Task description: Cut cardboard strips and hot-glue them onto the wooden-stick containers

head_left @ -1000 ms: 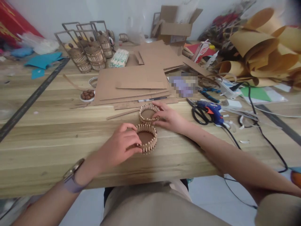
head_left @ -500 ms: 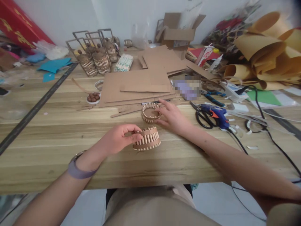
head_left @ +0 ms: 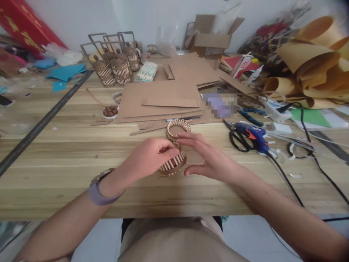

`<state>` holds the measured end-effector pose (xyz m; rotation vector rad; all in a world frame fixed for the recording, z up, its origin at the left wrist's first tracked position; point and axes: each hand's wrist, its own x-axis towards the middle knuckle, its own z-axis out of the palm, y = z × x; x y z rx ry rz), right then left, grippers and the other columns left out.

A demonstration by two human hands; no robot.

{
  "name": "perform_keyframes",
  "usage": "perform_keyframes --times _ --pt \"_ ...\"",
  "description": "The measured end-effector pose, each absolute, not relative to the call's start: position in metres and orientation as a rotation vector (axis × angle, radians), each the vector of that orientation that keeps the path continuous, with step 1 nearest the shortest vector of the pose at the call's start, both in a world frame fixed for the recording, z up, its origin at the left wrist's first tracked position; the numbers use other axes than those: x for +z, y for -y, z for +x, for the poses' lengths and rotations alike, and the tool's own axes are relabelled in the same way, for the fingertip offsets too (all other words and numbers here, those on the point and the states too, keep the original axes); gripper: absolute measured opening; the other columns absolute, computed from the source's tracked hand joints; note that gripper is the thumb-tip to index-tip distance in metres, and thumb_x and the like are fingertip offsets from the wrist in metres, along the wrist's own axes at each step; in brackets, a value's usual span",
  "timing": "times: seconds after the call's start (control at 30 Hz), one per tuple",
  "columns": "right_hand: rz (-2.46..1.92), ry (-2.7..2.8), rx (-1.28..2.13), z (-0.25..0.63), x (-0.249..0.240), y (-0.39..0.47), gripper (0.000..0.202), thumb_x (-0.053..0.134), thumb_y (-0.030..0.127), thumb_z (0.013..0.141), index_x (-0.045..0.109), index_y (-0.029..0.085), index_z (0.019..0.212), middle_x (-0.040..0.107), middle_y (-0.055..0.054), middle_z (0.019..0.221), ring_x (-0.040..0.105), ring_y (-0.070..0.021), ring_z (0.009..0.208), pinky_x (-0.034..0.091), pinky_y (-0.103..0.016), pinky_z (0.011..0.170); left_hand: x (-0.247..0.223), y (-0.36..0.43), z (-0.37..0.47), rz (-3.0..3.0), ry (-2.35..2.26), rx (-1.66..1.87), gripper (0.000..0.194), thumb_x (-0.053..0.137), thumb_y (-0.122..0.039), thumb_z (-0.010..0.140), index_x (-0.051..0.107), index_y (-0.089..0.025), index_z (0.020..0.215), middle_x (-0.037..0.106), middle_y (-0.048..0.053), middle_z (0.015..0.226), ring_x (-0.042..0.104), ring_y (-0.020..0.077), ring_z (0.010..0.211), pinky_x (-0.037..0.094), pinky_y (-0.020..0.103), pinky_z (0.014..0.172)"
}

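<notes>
A slatted wooden ring [head_left: 172, 165] with a brown band stands tilted near the front of the table. My left hand [head_left: 152, 156] grips its upper left rim between thumb and fingers. Close to the ring's right side is my right hand [head_left: 207, 156], its thumb and fingers spread apart, holding nothing. Behind both hands, a second slatted ring [head_left: 178, 127] rests on the table, its lower right edge partly hidden by my right fingers.
Cardboard sheets [head_left: 160, 94] lie behind the rings. To the right are black scissors [head_left: 240, 140] and a blue glue gun [head_left: 255, 136] with its cord. Lantern-like pieces [head_left: 120, 69] and a bowl of brown beads [head_left: 110, 111] stand at the back left.
My right hand has moved off the rear ring toward the front ring, with its fingers spread. The front ring, still in my left hand, has tilted. The view has shifted slightly.
</notes>
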<state>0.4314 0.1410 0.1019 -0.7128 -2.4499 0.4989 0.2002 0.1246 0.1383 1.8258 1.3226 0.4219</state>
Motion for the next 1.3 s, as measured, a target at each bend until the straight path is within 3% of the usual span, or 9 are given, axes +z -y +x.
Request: perform_keyframes --times 0.2,0.4,0.5,0.63,0.8,0.9,1.03,1.17,1.3 --pt "-0.706 2.575 0.492 0.436 0.089 -0.144 0.054 0.068 0.037 0.092 0.051 0.023 0.142 0.059 -0.016 0.142 0.055 -0.0294 0.133 0.048 -0.050 0.109 0.131 -0.117 0.208 2.122 -1.282 0.412 0.025 0.055 -0.034 0.096 0.073 -0.020 0.085 0.070 -0.001 0.071 0.060 0.0146 0.064 0.036 0.026 0.056" --pt "-0.765 2.610 0.403 0.446 0.079 -0.139 0.047 0.064 0.032 0.095 0.054 0.022 0.139 0.063 -0.015 0.138 0.059 -0.0306 0.127 0.051 -0.052 0.103 0.115 -0.121 0.185 2.450 -1.064 0.610 0.025 0.055 -0.034 0.100 0.074 -0.018 0.103 0.076 0.006 0.095 0.064 0.0222 0.097 0.050 0.035 0.087" --pt "-0.768 2.620 0.383 0.447 0.076 -0.139 0.043 0.063 0.031 0.095 0.057 0.021 0.137 0.064 -0.015 0.137 0.059 -0.0307 0.126 0.050 -0.052 0.103 0.107 -0.120 0.181 2.564 -0.977 0.518 0.024 0.068 -0.041 0.093 0.074 -0.020 0.102 0.075 0.006 0.099 0.060 0.0246 0.105 0.049 0.038 0.091" --pt "-0.780 2.612 0.401 0.446 0.073 -0.138 0.042 0.064 0.032 0.095 0.058 0.022 0.136 0.063 -0.014 0.138 0.059 -0.0298 0.126 0.048 -0.052 0.104 0.094 -0.115 0.183 2.730 -0.944 0.380 0.024 0.080 -0.034 0.083 0.074 -0.023 0.103 0.074 0.004 0.104 0.054 0.0285 0.114 0.043 0.044 0.099" --pt "-0.774 2.598 0.383 0.447 0.071 -0.137 0.043 0.065 0.030 0.094 0.057 0.021 0.136 0.064 -0.014 0.137 0.058 -0.0302 0.126 0.046 -0.053 0.106 0.082 -0.109 0.188 2.811 -0.947 0.393 0.004 0.076 -0.023 0.086 0.072 -0.021 0.086 0.071 0.003 0.088 0.051 0.0282 0.110 0.040 0.043 0.096" --pt "-0.766 2.589 0.369 0.447 0.070 -0.137 0.043 0.064 0.028 0.094 0.057 0.020 0.136 0.065 -0.015 0.135 0.058 -0.0308 0.126 0.047 -0.053 0.105 0.079 -0.107 0.191 2.810 -0.958 0.411 0.008 0.075 -0.022 0.087 0.070 -0.020 0.081 0.070 0.002 0.085 0.050 0.0279 0.108 0.039 0.043 0.093" --pt "-0.785 2.560 0.417 0.447 0.073 -0.136 0.047 0.067 0.031 0.092 0.056 0.022 0.137 0.064 -0.015 0.135 0.059 -0.0305 0.125 0.048 -0.053 0.104 0.079 -0.107 0.192 2.803 -0.966 0.431 0.010 0.075 -0.027 0.087 0.071 -0.020 0.081 0.071 0.003 0.086 0.050 0.0275 0.108 0.039 0.043 0.092" --pt "-0.836 2.454 0.473 0.453 0.085 -0.137 0.048 0.066 0.038 0.093 0.056 0.025 0.139 0.066 -0.014 0.134 0.061 -0.0288 0.124 0.051 -0.051 0.103 0.087 -0.111 0.185 2.760 -0.923 0.653 0.031 0.067 -0.049 0.092 0.072 -0.020 0.100 0.072 0.006 0.096 0.054 0.0262 0.105 0.044 0.041 0.092" --pt "-0.987 2.342 0.429 0.461 0.095 -0.150 0.030 0.059 0.032 0.097 0.064 0.025 0.126 0.072 -0.011 0.124 0.067 -0.0264 0.117 0.054 -0.046 0.101 0.095 -0.128 0.173 2.661 -1.129 0.846 0.028 0.054 -0.041 0.102 0.069 -0.018 0.100 0.072 0.005 0.092 0.059 0.0211 0.092 0.048 0.035 0.084"
